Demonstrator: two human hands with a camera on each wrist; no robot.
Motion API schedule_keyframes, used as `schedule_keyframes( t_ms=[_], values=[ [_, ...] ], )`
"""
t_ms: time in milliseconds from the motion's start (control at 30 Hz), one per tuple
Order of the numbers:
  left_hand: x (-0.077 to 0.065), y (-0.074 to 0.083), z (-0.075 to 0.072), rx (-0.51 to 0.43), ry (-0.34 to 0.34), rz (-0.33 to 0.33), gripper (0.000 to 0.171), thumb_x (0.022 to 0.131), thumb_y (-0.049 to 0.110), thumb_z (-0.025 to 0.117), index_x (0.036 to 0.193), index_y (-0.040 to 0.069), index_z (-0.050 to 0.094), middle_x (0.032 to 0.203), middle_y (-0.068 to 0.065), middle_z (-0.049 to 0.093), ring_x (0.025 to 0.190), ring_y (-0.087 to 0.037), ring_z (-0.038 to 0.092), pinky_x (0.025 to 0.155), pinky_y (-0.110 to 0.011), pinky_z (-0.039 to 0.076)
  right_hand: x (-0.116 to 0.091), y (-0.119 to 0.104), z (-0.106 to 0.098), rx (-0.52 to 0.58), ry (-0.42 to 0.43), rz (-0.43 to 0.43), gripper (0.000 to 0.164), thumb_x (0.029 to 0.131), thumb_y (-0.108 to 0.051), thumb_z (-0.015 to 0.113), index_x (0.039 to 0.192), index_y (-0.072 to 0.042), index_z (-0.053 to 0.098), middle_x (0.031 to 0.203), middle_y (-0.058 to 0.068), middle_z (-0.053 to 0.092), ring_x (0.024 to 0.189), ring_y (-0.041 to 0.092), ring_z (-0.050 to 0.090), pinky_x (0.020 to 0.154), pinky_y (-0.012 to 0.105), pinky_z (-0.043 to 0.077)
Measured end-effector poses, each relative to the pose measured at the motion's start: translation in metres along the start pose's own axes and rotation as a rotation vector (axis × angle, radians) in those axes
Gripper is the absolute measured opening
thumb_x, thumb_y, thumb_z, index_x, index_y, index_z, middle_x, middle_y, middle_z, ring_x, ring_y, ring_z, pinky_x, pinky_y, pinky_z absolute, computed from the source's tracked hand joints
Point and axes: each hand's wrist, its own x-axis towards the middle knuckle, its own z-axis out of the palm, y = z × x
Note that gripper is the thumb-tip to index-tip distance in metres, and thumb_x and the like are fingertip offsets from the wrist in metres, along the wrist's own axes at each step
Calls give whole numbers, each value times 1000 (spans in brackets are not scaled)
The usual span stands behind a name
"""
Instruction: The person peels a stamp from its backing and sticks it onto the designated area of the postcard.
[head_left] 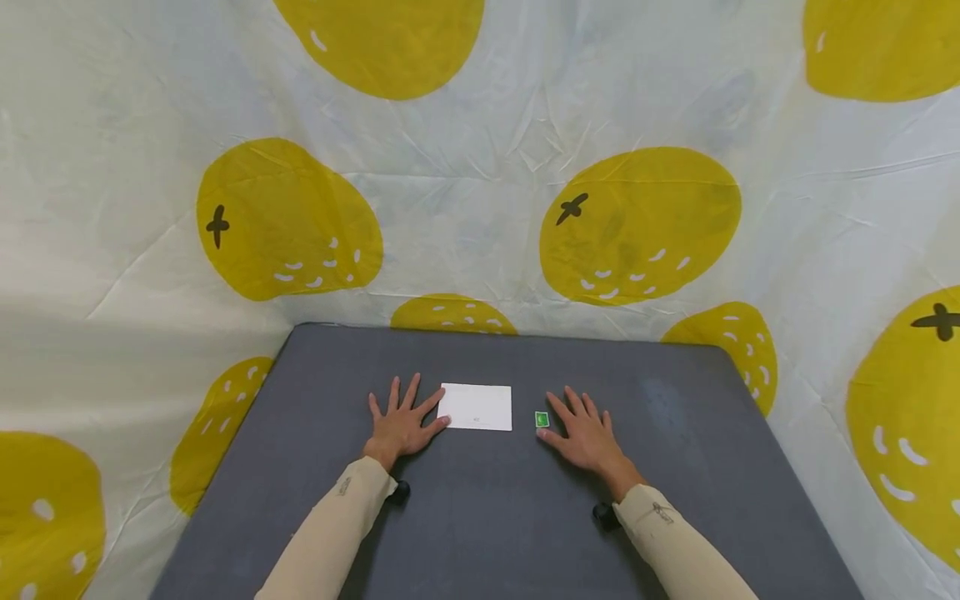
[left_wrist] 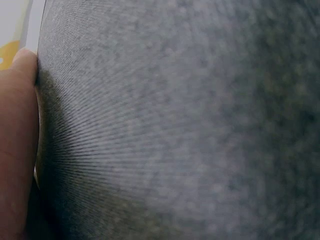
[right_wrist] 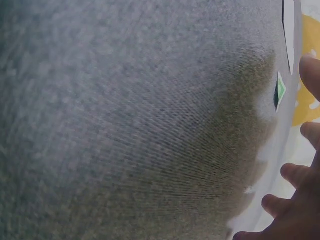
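A white paper rectangle [head_left: 480, 407], a card or an envelope, lies flat on the dark grey table with tiny print near its lower edge. At its left side my left hand [head_left: 399, 429] is spread, palm down, the thumb and index fingertips at the paper's edge. The left wrist view shows the thumb [left_wrist: 17, 115] beside a strip of the white paper [left_wrist: 34, 30]. To the right of the paper lies a small green stamp [head_left: 542, 420] with a white border. My right hand [head_left: 587, 435] has its fingers spread beside the stamp [right_wrist: 280, 92], the thumb tip near its lower edge.
The grey table [head_left: 480, 525] ends against a pale curtain [head_left: 465, 225] printed with yellow fruit, which hangs behind it and at both sides. A black wrist camera [head_left: 400, 493] sits under the left cuff, another black camera [head_left: 606, 517] under the right.
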Motion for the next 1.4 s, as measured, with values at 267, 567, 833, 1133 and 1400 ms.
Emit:
schedule_keyframes(
  t_ms=[267, 567, 833, 1133, 1400],
  values=[
    [4, 1, 0, -14, -12, 3, 70, 101, 73, 43, 163, 47, 26, 179, -4, 1, 163, -44, -11, 117, -82, -14, 7, 11, -2, 99, 42, -58, 69, 97, -50, 68, 158, -23, 48, 169, 25, 30, 156, 57, 21, 117, 84, 10],
    [13, -9, 5, -23, -25, -2, 74, 98, 81, 36, 163, 50, 20, 179, -1, -5, 162, -42, -19, 114, -81, -21, 20, 20, -4, 244, 15, -96, 45, 94, -38, 77, 135, -20, 72, 167, 26, 33, 157, 56, 15, 118, 82, 2],
    [15, -8, 9, -20, -26, -7, 74, 98, 80, 37, 163, 51, 20, 179, -1, -6, 162, -40, -19, 114, -80, -23, 27, 20, -6, 277, -7, -68, 39, 91, -36, 80, 126, -19, 78, 167, 23, 35, 159, 54, 13, 120, 81, -2],
    [10, -2, 5, -29, -15, -7, 73, 99, 76, 41, 164, 46, 25, 179, -4, 1, 163, -43, -13, 115, -81, -20, 31, 20, -6, 299, -19, -35, 35, 89, -33, 82, 121, -19, 81, 168, 20, 37, 160, 51, 11, 121, 78, -5],
    [15, -7, 11, -51, -31, -7, 74, 98, 80, 37, 163, 49, 20, 178, 0, -6, 162, -39, -20, 114, -79, -25, 33, 20, -3, 306, -4, -47, 32, 87, -29, 84, 116, -16, 82, 167, 20, 37, 160, 50, 10, 121, 78, -6]
  ],
)
